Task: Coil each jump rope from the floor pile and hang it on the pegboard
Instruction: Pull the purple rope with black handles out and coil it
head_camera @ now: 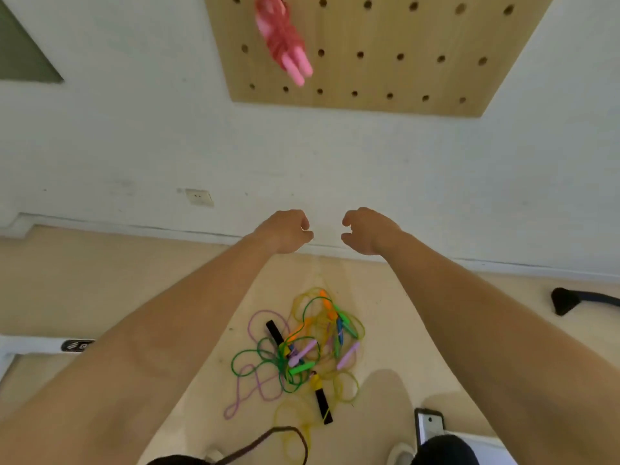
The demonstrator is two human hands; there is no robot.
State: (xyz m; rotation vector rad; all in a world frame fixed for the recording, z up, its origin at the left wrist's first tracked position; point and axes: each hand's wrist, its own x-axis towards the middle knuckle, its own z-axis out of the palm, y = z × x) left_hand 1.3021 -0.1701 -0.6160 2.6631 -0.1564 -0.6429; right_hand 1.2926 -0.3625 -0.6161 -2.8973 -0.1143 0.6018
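Observation:
A tangled pile of jump ropes [302, 350] lies on the floor between my forearms, in green, purple, yellow, orange and blue, with black, green and lilac handles. A coiled pink jump rope [283, 38] hangs on the wooden pegboard [402, 55] at the upper left of the board. My left hand [285, 231] and my right hand [369, 231] are raised side by side before the wall, fingers curled inward. A faint yellow strand [317, 273] rises from the pile toward my left hand's pinched fingertips. No rope shows clearly in my right hand.
A wall socket [198, 197] sits low on the white wall. A black chair foot [577, 302] reaches in at the right. A phone [429, 427] lies on the floor at the lower right, near my shoes. A dark cord [268, 437] loops at the bottom.

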